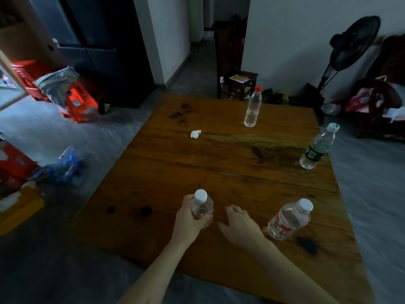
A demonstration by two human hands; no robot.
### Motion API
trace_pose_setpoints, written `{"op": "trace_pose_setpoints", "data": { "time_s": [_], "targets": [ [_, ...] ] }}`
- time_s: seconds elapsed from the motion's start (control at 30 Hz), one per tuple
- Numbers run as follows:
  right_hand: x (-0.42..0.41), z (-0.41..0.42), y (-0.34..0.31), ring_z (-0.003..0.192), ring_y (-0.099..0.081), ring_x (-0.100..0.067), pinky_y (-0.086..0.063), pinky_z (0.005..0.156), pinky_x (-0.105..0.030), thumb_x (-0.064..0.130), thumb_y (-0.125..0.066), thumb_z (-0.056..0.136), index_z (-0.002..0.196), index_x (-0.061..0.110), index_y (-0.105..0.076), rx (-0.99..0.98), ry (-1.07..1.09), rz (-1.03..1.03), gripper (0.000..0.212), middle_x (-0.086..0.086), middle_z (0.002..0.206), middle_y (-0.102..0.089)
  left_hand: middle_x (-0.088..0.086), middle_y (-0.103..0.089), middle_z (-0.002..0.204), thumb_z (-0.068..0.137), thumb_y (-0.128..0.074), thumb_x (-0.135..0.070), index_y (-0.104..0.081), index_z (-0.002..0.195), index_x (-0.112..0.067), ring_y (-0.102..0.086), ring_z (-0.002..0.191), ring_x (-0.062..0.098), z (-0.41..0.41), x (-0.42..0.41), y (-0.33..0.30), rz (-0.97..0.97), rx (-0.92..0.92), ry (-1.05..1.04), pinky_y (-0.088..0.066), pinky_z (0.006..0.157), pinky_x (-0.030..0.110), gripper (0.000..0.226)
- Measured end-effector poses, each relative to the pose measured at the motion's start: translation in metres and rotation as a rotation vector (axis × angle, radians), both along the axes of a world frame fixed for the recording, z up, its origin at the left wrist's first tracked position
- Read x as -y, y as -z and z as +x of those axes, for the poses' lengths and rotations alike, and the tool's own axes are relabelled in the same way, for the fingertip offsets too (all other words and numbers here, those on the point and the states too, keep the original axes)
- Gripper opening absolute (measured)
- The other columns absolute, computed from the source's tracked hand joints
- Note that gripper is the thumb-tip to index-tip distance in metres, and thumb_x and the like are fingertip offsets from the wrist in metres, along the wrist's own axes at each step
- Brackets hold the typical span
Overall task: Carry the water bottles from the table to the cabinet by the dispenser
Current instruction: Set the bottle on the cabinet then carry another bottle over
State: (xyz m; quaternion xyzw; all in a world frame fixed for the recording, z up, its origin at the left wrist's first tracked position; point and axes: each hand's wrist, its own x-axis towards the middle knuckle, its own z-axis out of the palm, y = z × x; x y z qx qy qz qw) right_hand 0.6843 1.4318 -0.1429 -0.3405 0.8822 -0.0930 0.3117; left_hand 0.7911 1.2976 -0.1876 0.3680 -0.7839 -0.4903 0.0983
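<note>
Several clear water bottles stand on a brown wooden table (219, 167). My left hand (188, 218) is wrapped around a small white-capped bottle (201, 207) near the table's front edge. Just right of it, my right hand (241, 224) hovers over the table with fingers spread, holding nothing. A white-capped bottle with a red label (289, 220) stands to the right of that hand. A green-labelled bottle (317, 148) stands at the table's right edge. A red-capped bottle (253, 108) stands at the far side.
A crumpled white scrap (195, 134) lies mid-table. Beyond the table stand a dark wooden chair (234, 69) and a black floor fan (348, 49). Red crates (74, 99), boxes and a blue plastic bag (65, 165) clutter the floor at left. A dark fridge (105, 40) stands at back left.
</note>
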Motion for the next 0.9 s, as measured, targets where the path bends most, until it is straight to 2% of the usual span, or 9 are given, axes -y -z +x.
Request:
{"op": "trace_pose_setpoints", "data": {
  "time_s": [0.07, 0.17, 0.27, 0.33, 0.43, 0.5, 0.63, 0.73, 0.9],
  "targets": [
    [-0.002, 0.0, 0.002, 0.15, -0.021, -0.028, -0.027, 0.12, -0.046, 0.047, -0.046, 0.1, 0.157, 0.019, -0.023, 0.025, 0.015, -0.02, 0.067, -0.006, 0.165, -0.02, -0.018, -0.063, 0.107, 0.079, -0.085, -0.02, -0.047, 0.122, -0.027, -0.064, 0.099, -0.002, 0.0, 0.003, 0.0, -0.039, -0.017, 0.023, -0.05, 0.076, 0.006, 0.058],
    [-0.008, -0.002, 0.009, 0.145, -0.032, -0.026, -0.036, 0.115, -0.041, 0.044, -0.049, 0.1, 0.156, 0.018, -0.026, 0.131, 0.087, -0.083, 0.066, -0.007, 0.162, -0.027, -0.021, -0.063, 0.108, 0.078, -0.086, -0.025, -0.049, 0.125, -0.027, -0.063, 0.097, -0.01, 0.004, 0.006, -0.003, -0.039, -0.015, 0.067, -0.054, 0.083, 0.015, 0.06],
    [-0.02, -0.004, 0.015, 0.112, -0.057, -0.014, -0.052, 0.084, -0.022, 0.041, -0.05, 0.101, 0.154, 0.02, -0.033, 0.35, 0.259, -0.16, 0.059, -0.009, 0.153, -0.041, -0.02, -0.064, 0.111, 0.077, -0.087, -0.028, -0.047, 0.124, -0.033, -0.06, 0.101, -0.017, 0.008, 0.006, -0.014, -0.034, -0.021, 0.112, -0.057, 0.085, 0.019, 0.062],
    [-0.028, -0.001, 0.016, 0.099, -0.055, -0.008, -0.047, 0.073, -0.018, 0.037, -0.049, 0.103, 0.149, 0.018, -0.038, 0.546, 0.408, -0.24, 0.051, -0.009, 0.147, -0.048, -0.017, -0.065, 0.112, 0.074, -0.089, -0.031, -0.046, 0.123, -0.033, -0.061, 0.103, -0.015, 0.01, 0.005, -0.027, -0.046, -0.048, 0.132, -0.057, 0.082, 0.018, 0.065],
    [-0.04, 0.007, 0.016, 0.113, -0.054, -0.015, -0.045, 0.092, -0.031, 0.037, -0.044, 0.104, 0.143, 0.018, -0.045, 0.782, 0.604, -0.36, 0.044, -0.005, 0.14, -0.052, -0.016, -0.066, 0.116, 0.071, -0.09, -0.038, -0.049, 0.123, -0.033, -0.064, 0.106, -0.005, 0.01, 0.002, -0.052, -0.076, -0.104, 0.193, -0.057, 0.085, 0.02, 0.067],
    [-0.046, 0.012, 0.016, 0.119, -0.054, -0.019, -0.043, 0.102, -0.039, 0.04, -0.044, 0.104, 0.144, 0.015, -0.044, 0.853, 0.703, -0.415, 0.047, -0.003, 0.135, -0.054, -0.018, -0.066, 0.116, 0.07, -0.09, -0.038, -0.05, 0.124, -0.033, -0.063, 0.108, -0.006, 0.008, -0.004, -0.073, -0.102, -0.152, 0.241, -0.054, 0.084, 0.014, 0.067],
    [-0.053, 0.015, 0.008, 0.123, -0.055, -0.028, -0.038, 0.11, -0.048, 0.044, -0.039, 0.104, 0.139, 0.008, -0.051, 1.174, 0.976, -0.606, 0.052, -0.013, 0.134, -0.061, -0.029, -0.063, 0.118, 0.071, -0.09, -0.031, -0.052, 0.126, -0.026, -0.063, 0.108, -0.008, 0.005, -0.019, -0.119, -0.119, -0.262, 0.342, -0.051, 0.084, 0.008, 0.067],
    [-0.066, 0.017, -0.009, 0.126, -0.056, -0.033, -0.036, 0.112, -0.054, 0.05, -0.03, 0.104, 0.133, 0.008, -0.057, 1.41, 1.032, -0.683, 0.059, -0.016, 0.128, -0.067, -0.027, -0.065, 0.118, 0.07, -0.089, -0.031, -0.055, 0.126, -0.023, -0.066, 0.106, -0.003, 0.003, -0.03, -0.146, -0.106, -0.33, 0.397, -0.054, 0.085, 0.014, 0.066],
    [-0.092, 0.021, -0.026, 0.126, -0.058, -0.036, -0.036, 0.113, -0.051, 0.055, -0.032, 0.098, 0.129, 0.002, -0.066, 1.641, 0.989, -0.807, 0.07, -0.022, 0.133, -0.062, -0.023, -0.068, 0.117, 0.067, -0.089, -0.037, -0.056, 0.126, -0.027, -0.067, 0.108, 0.0, 0.0, -0.048, -0.171, -0.101, -0.356, 0.474, -0.055, 0.089, 0.018, 0.068]
  ]
}}
